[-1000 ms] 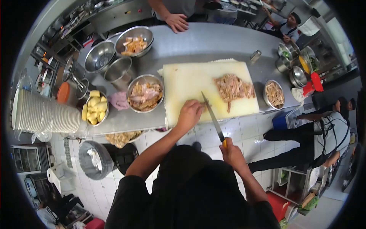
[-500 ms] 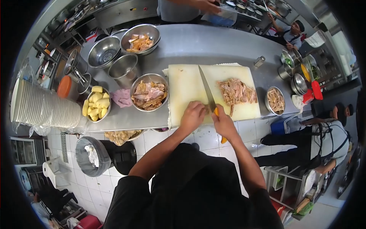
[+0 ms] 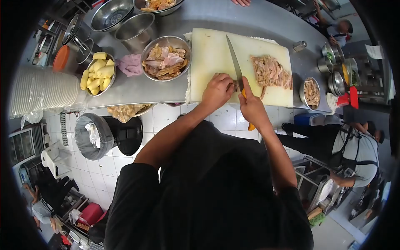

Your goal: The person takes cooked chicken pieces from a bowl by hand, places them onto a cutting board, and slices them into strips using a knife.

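Observation:
My right hand (image 3: pixel 253 109) is closed around the orange handle of a long kitchen knife (image 3: pixel 234 58), whose blade points away from me over the white cutting board (image 3: pixel 212 50). Just left of the blade, my left hand (image 3: pixel 218 88) has its fingers curled onto a small brown piece of meat (image 3: pixel 236 86) near the board's front edge; my fingers partly cover it. Sliced meat (image 3: pixel 271 71) lies in a pile on the right half of the board. Left of the board stands a steel bowl of larger meat pieces (image 3: pixel 166 58).
A bowl of peeled yellow vegetables (image 3: pixel 100 73), a pink cloth (image 3: pixel 130 65) and stacked plastic lids or containers (image 3: pixel 43 91) stand to the left. Rightward are a bowl of cut meat (image 3: pixel 311 92) and a shaker (image 3: pixel 299 46). A lined bin (image 3: pixel 94 136) is below; a co-worker (image 3: pixel 354 152) stands at right.
My view has tilted downward, so the counter sits higher in the picture. Both hands stay at the front of the board, with the knife still beside the small piece of meat.

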The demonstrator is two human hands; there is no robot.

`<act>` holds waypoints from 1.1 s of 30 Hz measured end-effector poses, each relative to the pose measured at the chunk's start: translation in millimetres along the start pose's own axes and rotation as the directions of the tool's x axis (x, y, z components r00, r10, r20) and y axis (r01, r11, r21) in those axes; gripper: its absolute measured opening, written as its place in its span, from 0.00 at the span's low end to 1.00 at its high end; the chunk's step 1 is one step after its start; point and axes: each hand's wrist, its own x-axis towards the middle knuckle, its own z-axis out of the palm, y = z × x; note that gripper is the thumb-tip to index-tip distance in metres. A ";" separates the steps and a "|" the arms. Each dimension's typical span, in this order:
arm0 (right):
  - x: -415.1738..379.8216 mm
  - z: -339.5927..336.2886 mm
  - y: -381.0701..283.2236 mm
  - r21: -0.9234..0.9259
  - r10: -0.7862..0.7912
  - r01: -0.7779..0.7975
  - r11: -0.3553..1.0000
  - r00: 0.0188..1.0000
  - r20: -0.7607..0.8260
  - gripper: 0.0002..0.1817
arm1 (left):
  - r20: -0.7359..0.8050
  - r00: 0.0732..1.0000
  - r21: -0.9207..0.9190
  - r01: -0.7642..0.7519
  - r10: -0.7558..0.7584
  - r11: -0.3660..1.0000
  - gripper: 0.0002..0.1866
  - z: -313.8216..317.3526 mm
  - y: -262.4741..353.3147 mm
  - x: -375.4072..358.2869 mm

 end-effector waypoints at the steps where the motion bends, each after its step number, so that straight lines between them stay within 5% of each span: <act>1: 0.4 5.1 5.1 0.008 -0.024 0.024 1.000 1.000 -0.019 0.35 | 0.023 1.000 0.002 0.001 -0.001 1.000 0.07 -0.6 0.2 -0.4; 17: 18.8 21.2 22.6 0.144 -0.074 0.087 0.986 0.993 -0.088 0.39 | 0.067 0.989 0.058 -0.134 0.131 0.989 0.07 -0.7 3.5 4.3; 33: -3.6 16.0 4.7 0.157 0.008 -0.008 0.988 1.000 0.005 0.39 | -0.011 1.000 0.038 -0.019 0.019 0.999 0.05 3.6 3.9 1.1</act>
